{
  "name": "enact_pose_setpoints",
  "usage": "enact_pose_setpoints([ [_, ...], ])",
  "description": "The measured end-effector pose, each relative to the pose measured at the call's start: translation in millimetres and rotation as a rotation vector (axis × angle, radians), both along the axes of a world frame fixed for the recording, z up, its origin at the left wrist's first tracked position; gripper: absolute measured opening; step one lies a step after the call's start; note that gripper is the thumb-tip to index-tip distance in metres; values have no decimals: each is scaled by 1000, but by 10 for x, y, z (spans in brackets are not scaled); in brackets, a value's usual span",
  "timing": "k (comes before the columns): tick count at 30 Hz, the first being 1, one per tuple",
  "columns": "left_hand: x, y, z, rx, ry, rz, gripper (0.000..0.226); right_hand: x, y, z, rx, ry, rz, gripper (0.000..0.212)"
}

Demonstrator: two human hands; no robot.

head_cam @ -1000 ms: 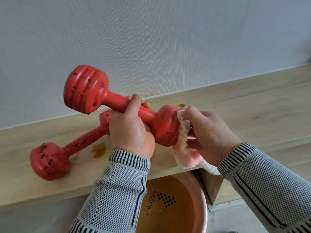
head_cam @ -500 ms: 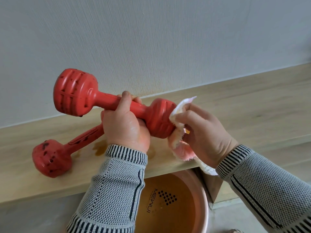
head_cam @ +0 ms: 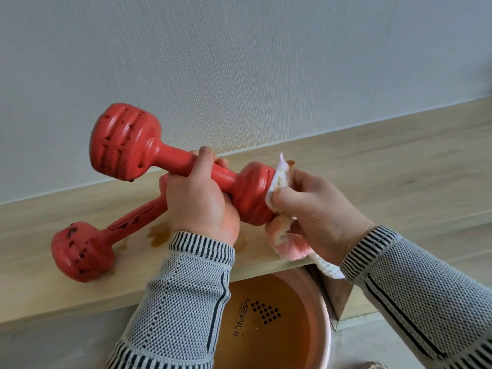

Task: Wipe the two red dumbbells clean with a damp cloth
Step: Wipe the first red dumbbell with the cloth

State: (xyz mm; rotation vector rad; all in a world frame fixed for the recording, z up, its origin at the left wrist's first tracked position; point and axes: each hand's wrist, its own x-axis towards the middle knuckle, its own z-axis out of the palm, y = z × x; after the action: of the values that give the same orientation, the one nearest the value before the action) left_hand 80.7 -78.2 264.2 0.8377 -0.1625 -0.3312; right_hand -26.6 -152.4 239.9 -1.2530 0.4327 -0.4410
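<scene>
- The left hand [head_cam: 199,206] wraps tight round the raised dumbbell [head_cam: 173,169], keeping it steady.
- The right hand [head_cam: 316,211] pinches the cloth [head_cam: 279,179], rubbing its end.

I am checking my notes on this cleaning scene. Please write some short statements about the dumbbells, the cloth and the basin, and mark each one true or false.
1. The left hand grips the raised dumbbell by its handle. True.
2. The right hand presses the cloth on the end of the raised dumbbell. True.
3. The second dumbbell lies inside the basin. False: it lies on the wooden ledge.
4. The second dumbbell shows dark spots of dirt. True.
5. The basin holds clear water. False: the water looks brown.
6. The cloth is blue. False: it is pink and white.
</scene>
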Motion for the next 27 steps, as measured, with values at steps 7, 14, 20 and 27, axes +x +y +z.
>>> enact_pose_setpoints([
  [7,-84,-21,19,-18,29,-54,16,8,-67,-9,-128,43,-231,22],
  [14,24,-27,-12,-25,33,-5,10,-36,1,2,-185,-7,-77,31],
  [20,-31,-31,-7,-16,-15,4,11,-13,-9,-10,-109,-27,-74,37],
  [27,-108,-41,8,4,-125,-7,17,1,-10,31,-140,54,-210,19],
])
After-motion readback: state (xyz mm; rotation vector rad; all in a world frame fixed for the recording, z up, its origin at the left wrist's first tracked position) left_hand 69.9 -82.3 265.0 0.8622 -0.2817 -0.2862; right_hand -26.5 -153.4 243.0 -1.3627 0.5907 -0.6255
